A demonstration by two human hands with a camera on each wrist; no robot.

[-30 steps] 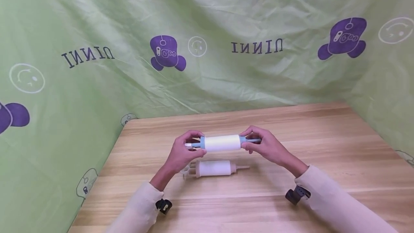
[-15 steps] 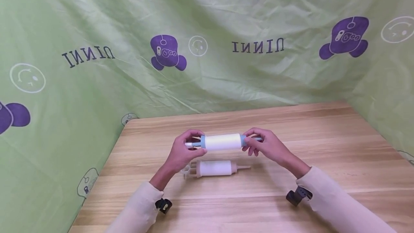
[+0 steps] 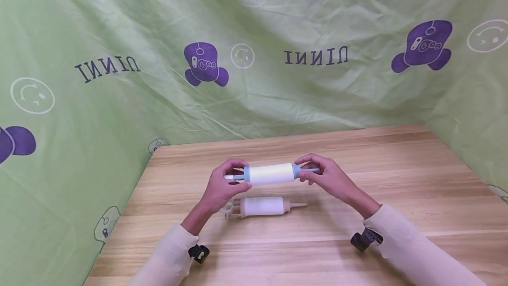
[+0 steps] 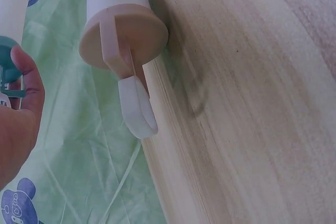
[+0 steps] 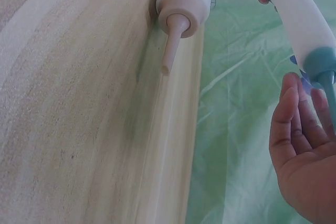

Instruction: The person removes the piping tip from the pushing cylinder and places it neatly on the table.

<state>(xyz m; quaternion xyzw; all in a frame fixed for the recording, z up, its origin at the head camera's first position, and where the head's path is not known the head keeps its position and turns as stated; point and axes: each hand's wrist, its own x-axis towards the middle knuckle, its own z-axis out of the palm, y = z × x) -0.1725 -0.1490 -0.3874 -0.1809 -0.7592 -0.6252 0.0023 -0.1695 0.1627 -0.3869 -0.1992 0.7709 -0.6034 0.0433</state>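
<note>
Over the table (image 3: 301, 255), the blue-ended tube (image 3: 271, 174) is gripped at its two ends by the left hand (image 3: 222, 185) and right hand (image 3: 330, 179), likely so it cannot tip.

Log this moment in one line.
left hand: holds blue-white tube; right hand: at tube's opposite end; pink-white tube: on table
</note>
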